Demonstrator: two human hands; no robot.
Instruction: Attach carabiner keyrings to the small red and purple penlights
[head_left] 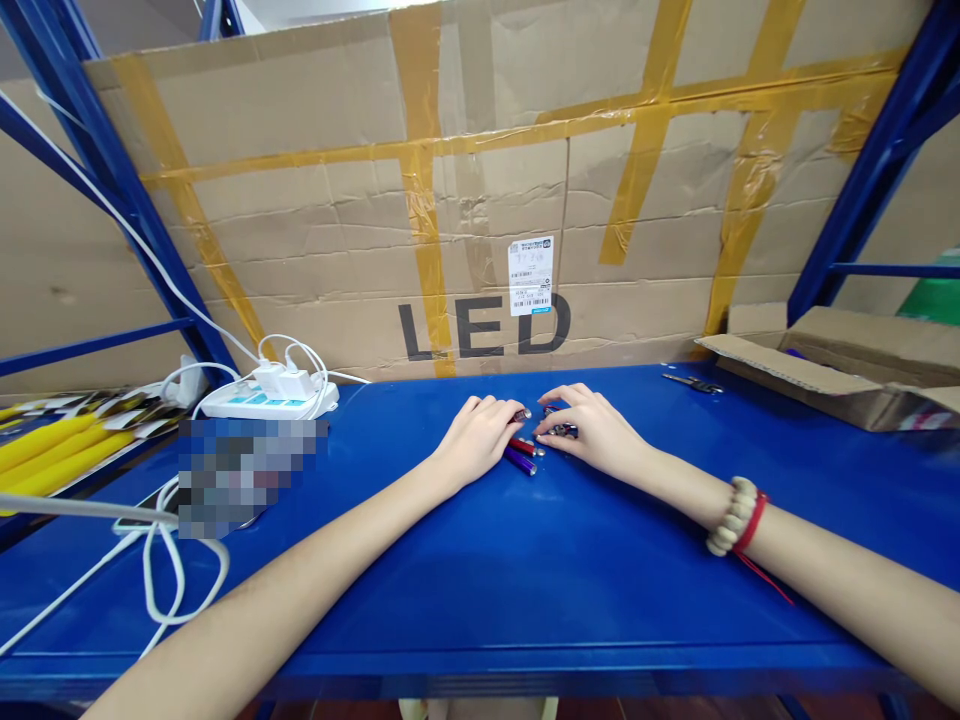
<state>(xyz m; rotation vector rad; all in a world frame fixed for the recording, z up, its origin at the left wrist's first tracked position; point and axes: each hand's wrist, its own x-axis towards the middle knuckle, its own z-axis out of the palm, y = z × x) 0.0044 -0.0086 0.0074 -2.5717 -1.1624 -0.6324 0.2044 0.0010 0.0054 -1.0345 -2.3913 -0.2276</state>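
Note:
My left hand [480, 440] is curled palm-down over a few small shiny tubes in the middle of the blue metal shelf [465, 580]. Out from under its fingers stick a red tube [524, 447] and a purple tube [520, 460], both with silvery ends. Just to the right, my right hand [596, 428] bends its thumb and fingers around several dark, shiny tubes [564, 431], partly hidden by the fingers. Between the two hands is a narrow gap. On my right wrist are a beaded bracelet [731, 515] and a red cord.
A large taped cardboard sheet [345, 250] stands behind the shelf. At left are a white power strip [270, 402], white cables [169, 570] and a blurred-out item. Keys [694, 383] and an open cardboard box [847, 385] lie at right. Yellow packages [67, 440] are at far left.

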